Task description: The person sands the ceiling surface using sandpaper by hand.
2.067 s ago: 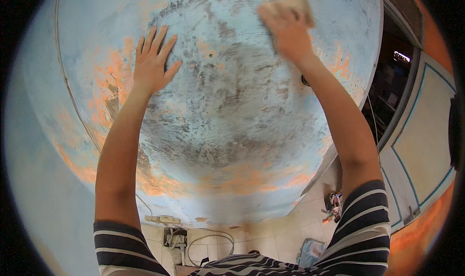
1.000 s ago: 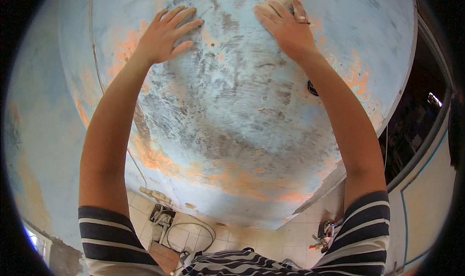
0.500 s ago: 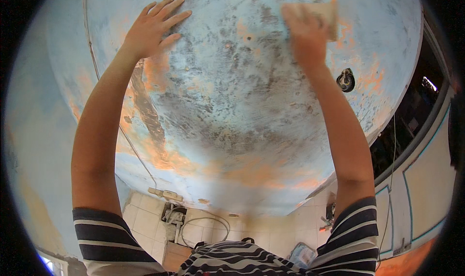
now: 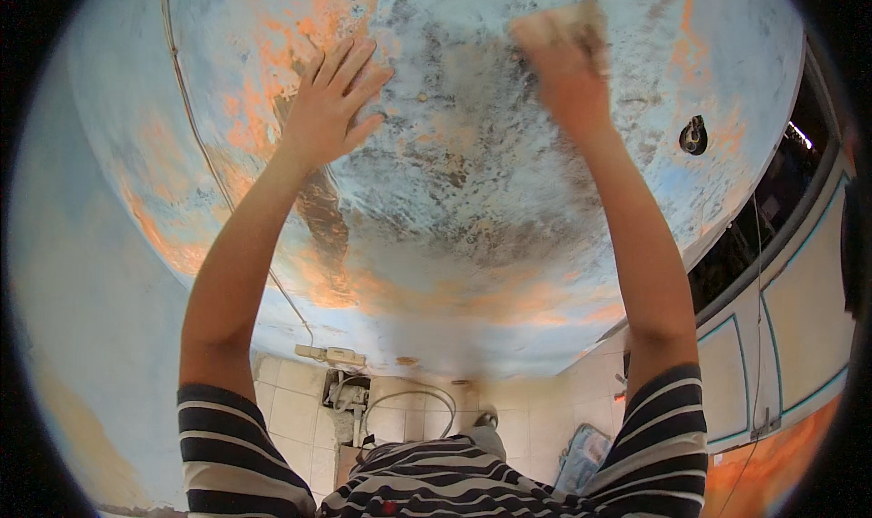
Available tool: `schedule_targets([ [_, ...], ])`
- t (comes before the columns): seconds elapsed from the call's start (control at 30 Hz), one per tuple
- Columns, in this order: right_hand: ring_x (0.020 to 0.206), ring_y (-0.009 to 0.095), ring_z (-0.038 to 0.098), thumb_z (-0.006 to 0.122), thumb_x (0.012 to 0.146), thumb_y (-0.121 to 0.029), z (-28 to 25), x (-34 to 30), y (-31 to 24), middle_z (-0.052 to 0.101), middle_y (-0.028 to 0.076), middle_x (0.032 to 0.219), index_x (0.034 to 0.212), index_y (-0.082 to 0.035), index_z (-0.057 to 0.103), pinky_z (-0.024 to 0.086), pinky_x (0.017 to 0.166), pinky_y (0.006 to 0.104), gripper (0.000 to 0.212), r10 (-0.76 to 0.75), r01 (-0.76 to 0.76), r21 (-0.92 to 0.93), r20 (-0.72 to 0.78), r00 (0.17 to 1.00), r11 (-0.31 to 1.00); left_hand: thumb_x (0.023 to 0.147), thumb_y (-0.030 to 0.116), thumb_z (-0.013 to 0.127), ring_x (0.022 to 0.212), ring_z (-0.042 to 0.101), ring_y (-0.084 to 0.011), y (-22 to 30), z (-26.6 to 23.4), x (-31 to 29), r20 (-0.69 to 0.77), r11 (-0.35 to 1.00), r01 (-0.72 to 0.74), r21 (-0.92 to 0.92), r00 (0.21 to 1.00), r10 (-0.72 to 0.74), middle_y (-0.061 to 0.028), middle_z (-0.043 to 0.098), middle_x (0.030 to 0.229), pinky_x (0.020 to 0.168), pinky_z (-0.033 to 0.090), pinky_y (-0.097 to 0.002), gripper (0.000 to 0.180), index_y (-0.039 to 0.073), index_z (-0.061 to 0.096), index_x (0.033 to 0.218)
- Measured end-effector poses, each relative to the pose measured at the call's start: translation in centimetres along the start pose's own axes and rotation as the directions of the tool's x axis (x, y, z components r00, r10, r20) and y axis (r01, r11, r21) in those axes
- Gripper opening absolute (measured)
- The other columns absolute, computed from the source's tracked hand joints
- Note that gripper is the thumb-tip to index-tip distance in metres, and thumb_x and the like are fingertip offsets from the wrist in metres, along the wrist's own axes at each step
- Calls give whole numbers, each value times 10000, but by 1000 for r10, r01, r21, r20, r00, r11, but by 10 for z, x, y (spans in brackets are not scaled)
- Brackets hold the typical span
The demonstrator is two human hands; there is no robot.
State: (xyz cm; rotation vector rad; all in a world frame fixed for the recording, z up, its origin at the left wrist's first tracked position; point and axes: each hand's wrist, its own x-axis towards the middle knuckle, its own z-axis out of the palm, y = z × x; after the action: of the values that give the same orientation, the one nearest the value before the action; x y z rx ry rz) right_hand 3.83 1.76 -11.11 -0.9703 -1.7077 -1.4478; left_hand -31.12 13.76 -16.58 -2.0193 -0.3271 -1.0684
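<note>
Against the blue wall [image 4: 472, 191], with its dark blotches and orange patches, both my arms reach up. My left hand [image 4: 331, 109] lies flat on the paint, fingers spread, holding nothing. Farther right, my right hand [image 4: 568, 86] is smeared by motion. Under its fingers is a tan, roughly rectangular piece that looks like sandpaper [image 4: 589, 25], pressed to the wall. The fingers hide part of it, and blur softens its edges.
A thin cable [image 4: 193, 123] runs down the wall at left. A dark round fitting [image 4: 693, 136] sits right of my right forearm. Below are a pale socket strip [image 4: 331, 354], a looped hose [image 4: 445, 400] and tiled floor [image 4: 291, 413]. Panelled doors [image 4: 804, 336] stand at right.
My left hand has moved right and lower in view, still flat on the wall. The right hand has shifted slightly left and down with the sandpaper. The whole view has shifted too.
</note>
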Motion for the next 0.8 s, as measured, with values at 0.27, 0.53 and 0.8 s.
schedule_targets([
  [0.27, 1347, 224, 562, 633, 839, 17, 19, 6, -33, 563, -19, 1514, 1381, -230, 636, 424, 1064, 471, 596, -220, 235, -227, 93, 971, 945, 960, 446, 649, 1516, 319, -359, 4, 14, -71, 57, 997, 73, -26, 996, -72, -98, 376, 1643, 1203, 280, -574, 584, 257, 528, 1499],
  [0.53, 1369, 198, 537, 656, 862, -42, 55, 34, -100, 647, -35, 1381, 1353, -219, 632, 387, 1115, 517, 522, -294, 298, -25, 116, 949, 954, 944, 452, 659, 1494, 362, -341, -51, 5, -103, 55, 995, 94, 10, 994, -95, -72, 413, 1626, 1200, 284, -571, 566, 286, 558, 1476],
  [0.8, 1314, 213, 547, 695, 817, -90, 51, 38, -118, 633, -22, 1325, 1296, -222, 633, 398, 1107, 572, 501, -298, 308, -70, 128, 946, 949, 901, 545, 671, 1494, 363, -335, -52, 31, -117, -58, 993, 113, -44, 992, -115, -63, 424, 1619, 1214, 218, -592, 637, 329, 537, 1485],
])
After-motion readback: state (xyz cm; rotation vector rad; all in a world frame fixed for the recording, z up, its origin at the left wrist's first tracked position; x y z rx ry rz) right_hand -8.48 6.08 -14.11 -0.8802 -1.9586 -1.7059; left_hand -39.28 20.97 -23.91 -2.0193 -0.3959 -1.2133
